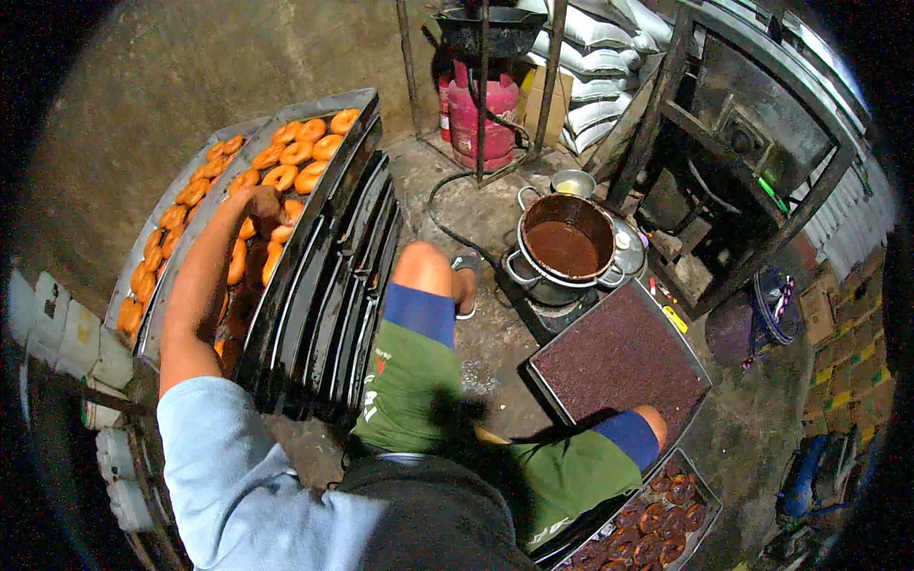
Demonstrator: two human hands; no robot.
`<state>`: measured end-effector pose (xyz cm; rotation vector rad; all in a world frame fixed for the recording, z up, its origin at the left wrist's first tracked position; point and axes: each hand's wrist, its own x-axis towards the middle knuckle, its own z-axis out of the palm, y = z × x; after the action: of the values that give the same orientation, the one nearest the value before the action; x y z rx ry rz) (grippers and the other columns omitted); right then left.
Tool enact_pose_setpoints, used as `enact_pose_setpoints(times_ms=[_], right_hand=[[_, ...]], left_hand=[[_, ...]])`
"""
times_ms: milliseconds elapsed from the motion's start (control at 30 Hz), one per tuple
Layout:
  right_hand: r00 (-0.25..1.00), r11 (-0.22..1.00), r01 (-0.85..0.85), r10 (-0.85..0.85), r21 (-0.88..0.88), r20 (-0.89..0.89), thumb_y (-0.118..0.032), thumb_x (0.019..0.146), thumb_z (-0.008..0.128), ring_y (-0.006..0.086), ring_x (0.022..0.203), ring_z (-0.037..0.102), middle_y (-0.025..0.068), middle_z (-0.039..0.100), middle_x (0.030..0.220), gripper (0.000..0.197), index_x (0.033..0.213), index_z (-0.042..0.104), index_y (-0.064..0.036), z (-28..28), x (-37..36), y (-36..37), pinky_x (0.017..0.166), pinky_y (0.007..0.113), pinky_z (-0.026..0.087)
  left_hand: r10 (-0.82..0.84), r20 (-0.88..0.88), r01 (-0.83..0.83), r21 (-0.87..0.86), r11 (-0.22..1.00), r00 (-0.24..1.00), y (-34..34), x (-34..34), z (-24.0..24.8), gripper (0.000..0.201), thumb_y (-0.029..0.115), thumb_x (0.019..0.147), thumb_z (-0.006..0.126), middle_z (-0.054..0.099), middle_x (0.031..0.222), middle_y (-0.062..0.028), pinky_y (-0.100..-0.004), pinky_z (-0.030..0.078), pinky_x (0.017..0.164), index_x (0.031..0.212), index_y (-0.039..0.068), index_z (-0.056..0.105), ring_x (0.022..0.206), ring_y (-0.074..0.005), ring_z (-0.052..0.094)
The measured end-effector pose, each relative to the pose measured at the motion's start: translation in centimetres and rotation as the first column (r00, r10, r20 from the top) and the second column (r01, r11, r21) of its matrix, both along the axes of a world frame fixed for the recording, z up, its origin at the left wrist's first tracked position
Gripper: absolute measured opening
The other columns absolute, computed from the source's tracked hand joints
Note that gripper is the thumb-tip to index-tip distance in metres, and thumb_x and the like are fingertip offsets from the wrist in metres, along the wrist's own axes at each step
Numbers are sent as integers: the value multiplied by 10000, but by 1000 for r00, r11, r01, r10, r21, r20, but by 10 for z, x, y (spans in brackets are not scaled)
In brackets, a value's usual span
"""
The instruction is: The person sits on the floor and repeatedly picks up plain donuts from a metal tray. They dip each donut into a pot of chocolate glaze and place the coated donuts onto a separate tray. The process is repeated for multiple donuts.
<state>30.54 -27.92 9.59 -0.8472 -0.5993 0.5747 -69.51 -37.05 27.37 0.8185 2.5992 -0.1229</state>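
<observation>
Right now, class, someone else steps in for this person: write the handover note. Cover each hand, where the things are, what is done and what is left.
Left hand: stretched out over the near tray of plain orange doughnuts, fingers down among them; whether its grip has closed on one cannot be told.
Right hand: not in view.
Things: a second tray of plain doughnuts lies further left. A pot of brown glaze stands ahead, a tray of dark sprinkles beside the right knee.
Done: coated doughnuts fill part of a tray at lower right.
Left: both trays of plain doughnuts remain uncoated.
</observation>
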Motion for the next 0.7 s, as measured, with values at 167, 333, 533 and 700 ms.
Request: enact_pose_setpoints(times_ms=[167, 333, 533, 700], right_hand=[[885, 967, -160, 231, 201, -405, -120, 843, 605, 368, 1317, 384, 237, 387, 1429, 607, 1381, 372, 39, 62, 8, 82, 1093, 570, 308], [819, 820, -572, 571, 1, 51, -170, 826, 584, 341, 1239, 483, 177, 500, 1320, 587, 1352, 416, 30, 117, -187, 205, 1039, 538, 399], [349, 905, -422, 211, -48, 913, -73, 748, 693, 277, 1123, 526, 175, 547, 1157, 372, 1044, 471, -31, 122, -453, 232, 961, 374, 415], [-198, 710, -520, 440, -474, 876, -115, 754, 711, 404, 1239, 464, 262, 457, 1312, 711, 1351, 345, 12, 90, -486, 251, 1039, 415, 387]], left_hand=[[-50, -340, 153, 283, 947, 939, 57, 6, 58, 590, 402, 623, 820, 711, 904, -156, -408, 534, 658, 1000, -26, 671, 754, -289, 680], [-298, -448, 521, 818, 245, 843, 225, 145, 70, 413, 366, 772, 715, 704, 935, -117, -356, 551, 712, 1034, 48, 686, 794, -229, 685], [-788, 615, -874, 383, 299, 0, 323, 408, -102, 391, 364, 898, 620, 665, 1043, -80, -334, 542, 814, 1138, 57, 601, 911, -179, 660], [-683, 652, -911, -27, 412, -328, 303, 395, -160, 594, 517, 983, 348, 588, 1230, -113, -370, 451, 988, 1299, 33, 482, 1124, -213, 583]])
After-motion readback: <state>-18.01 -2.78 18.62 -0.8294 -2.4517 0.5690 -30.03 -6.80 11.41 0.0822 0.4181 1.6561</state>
